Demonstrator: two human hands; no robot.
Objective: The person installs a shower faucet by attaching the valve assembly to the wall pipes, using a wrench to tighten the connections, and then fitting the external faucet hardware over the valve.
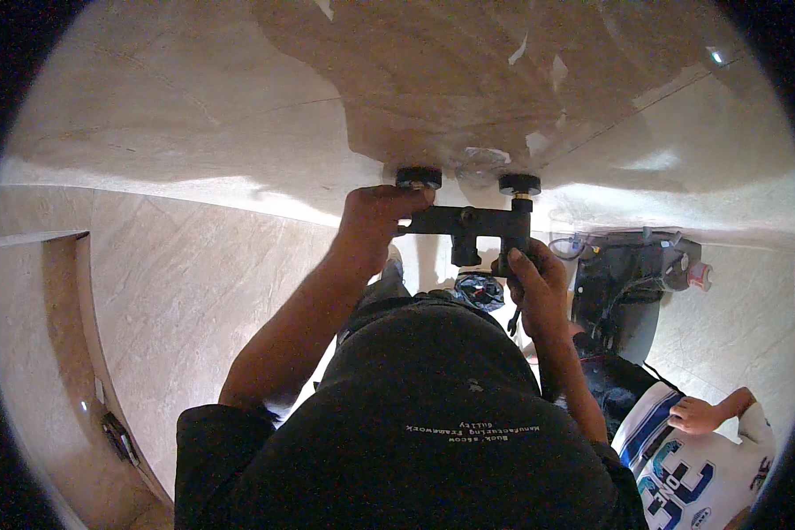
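A black wall-mount shower mixer (450, 220) is held up against the tiled wall, its body lying crosswise in front of me. Behind its left end is a round black cover plate (418, 177) on the wall; a second round black cover plate (520, 184) sits behind the right end, with a bit of brass showing below it. My left hand (373, 217) is closed at the mixer's left end, fingertips just under the left plate. Its fingers partly hide that joint. Lower on the right, my right hand (537, 281) grips the mixer's downward-pointing right part, thumb on the front.
Below the mixer lies a dark bundle in clear plastic (480, 291). To the right stands an open black tool bag (618, 291) with cables around it. A co-worker in a white jersey (702, 459) is close at lower right. A recessed niche (66, 309) is in the left wall.
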